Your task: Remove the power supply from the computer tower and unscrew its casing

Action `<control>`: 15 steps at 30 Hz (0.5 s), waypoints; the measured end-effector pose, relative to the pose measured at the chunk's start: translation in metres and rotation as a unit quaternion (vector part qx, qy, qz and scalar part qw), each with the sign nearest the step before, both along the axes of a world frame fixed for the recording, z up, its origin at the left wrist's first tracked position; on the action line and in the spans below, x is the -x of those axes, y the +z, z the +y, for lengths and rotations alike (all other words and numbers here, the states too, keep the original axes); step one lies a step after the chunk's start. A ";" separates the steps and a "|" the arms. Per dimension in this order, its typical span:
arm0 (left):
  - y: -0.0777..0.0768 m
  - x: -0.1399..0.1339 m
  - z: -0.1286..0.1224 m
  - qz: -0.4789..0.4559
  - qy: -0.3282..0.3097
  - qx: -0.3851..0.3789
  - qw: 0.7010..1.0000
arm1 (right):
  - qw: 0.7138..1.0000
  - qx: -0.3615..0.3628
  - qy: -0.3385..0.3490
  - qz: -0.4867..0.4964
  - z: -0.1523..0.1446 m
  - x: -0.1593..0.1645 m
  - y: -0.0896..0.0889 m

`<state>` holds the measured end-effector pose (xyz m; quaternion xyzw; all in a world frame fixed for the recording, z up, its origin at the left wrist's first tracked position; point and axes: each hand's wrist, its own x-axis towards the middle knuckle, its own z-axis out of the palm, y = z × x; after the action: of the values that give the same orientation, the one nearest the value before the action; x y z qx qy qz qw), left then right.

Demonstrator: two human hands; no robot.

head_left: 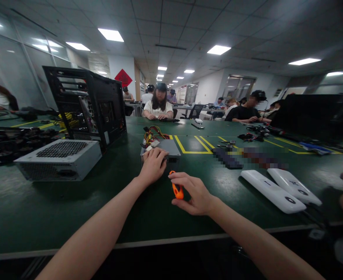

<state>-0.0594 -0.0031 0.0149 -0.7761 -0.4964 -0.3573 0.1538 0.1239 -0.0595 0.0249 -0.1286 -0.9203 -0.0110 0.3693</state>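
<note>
We can read no word or brand for certain; on the red diamond-shaped sheet on the white pillar we see dark character-like strokes, too blurred to read; on the nearer of 2 glossy white elongated devices we make out 1 short dark stroke and 1 dark round emblem; on the other, 1 mark of crossing strokes and another round emblem; the pale rectangular label on the black computer case is too small to read.
</note>
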 end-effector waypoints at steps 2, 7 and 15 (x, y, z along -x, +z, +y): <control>0.000 0.000 0.000 0.000 0.003 0.000 1.000 | 0.999 0.017 0.000 0.028 0.001 0.000 -0.001; -0.001 0.000 0.001 0.003 0.001 -0.006 1.000 | 1.000 0.020 0.014 -0.017 -0.002 0.000 0.003; -0.001 0.000 0.000 0.001 0.001 -0.006 1.000 | 0.999 0.040 -0.007 0.024 0.001 0.000 -0.004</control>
<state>-0.0596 -0.0026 0.0144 -0.7750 -0.4946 -0.3596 0.1597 0.1239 -0.0586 0.0210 -0.1495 -0.9100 0.0264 0.3857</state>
